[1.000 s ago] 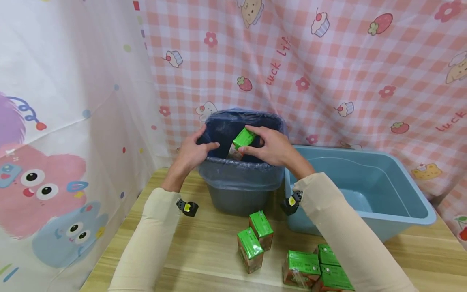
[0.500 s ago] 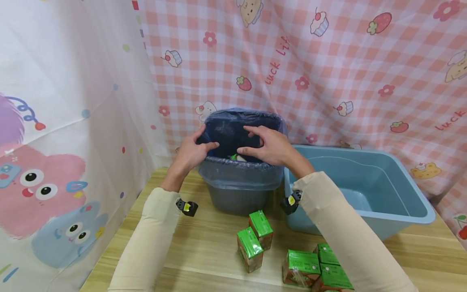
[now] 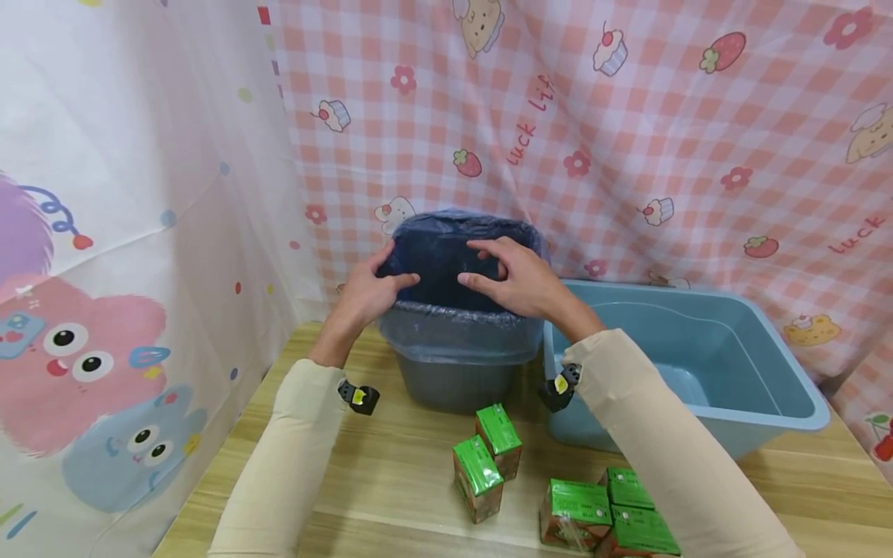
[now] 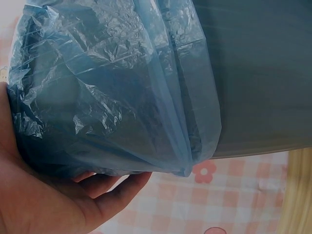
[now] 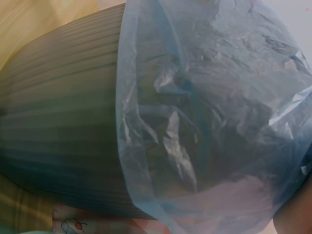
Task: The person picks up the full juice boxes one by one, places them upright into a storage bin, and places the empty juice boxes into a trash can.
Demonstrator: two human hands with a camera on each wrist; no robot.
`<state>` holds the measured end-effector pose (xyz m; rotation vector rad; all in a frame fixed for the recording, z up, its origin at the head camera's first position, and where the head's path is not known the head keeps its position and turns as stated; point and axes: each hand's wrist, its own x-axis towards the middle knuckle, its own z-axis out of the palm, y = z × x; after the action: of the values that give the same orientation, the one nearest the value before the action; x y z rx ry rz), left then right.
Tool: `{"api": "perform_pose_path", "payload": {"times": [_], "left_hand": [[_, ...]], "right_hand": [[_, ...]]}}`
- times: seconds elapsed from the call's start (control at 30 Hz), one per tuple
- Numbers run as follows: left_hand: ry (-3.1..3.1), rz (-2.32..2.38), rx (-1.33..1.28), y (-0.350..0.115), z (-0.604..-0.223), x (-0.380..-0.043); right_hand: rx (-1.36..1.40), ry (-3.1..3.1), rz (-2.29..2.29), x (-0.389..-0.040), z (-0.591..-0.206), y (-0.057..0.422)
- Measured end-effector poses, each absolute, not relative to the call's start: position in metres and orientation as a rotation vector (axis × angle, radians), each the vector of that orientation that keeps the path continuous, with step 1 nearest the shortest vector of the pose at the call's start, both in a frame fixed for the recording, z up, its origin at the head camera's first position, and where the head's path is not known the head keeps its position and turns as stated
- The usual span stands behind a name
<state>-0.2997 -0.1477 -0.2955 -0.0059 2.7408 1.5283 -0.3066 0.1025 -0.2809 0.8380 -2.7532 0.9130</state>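
Observation:
In the head view, a grey bin (image 3: 456,387) lined with a bluish plastic bag (image 3: 460,333) stands at the back of the table. My left hand (image 3: 368,291) grips its left rim, thumb reaching over the opening. The left wrist view has those fingers (image 4: 124,192) bent along the bag-covered outside. Over the right part of the opening is my right hand (image 3: 522,280), thumb and forefinger apart, nothing between them. Two green-topped boxes (image 3: 478,477) stand upright before the bin. The bin's bottom is hidden.
Right of the bin stands a large blue tub (image 3: 698,418). Several more green-topped boxes (image 3: 577,504) are grouped at the front right, partly behind the right sleeve (image 3: 670,434). A checked curtain (image 3: 418,155) hangs behind the wooden table (image 3: 377,480).
A second ago my right hand held a green-topped box over the bin. It let go, the box dropped inside, and it is now out of sight. My left hand has stayed put.

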Motion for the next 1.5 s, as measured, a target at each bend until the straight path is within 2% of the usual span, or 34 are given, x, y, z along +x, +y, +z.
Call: {"api": "perform_pose_path", "payload": {"times": [1.5], "left_hand": [[2.728,1.526,0.015,-0.150,-0.295,-0.299]], "right_hand": [[0.924,-2.599,1.033,-0.299,-0.273,0.116]]}}
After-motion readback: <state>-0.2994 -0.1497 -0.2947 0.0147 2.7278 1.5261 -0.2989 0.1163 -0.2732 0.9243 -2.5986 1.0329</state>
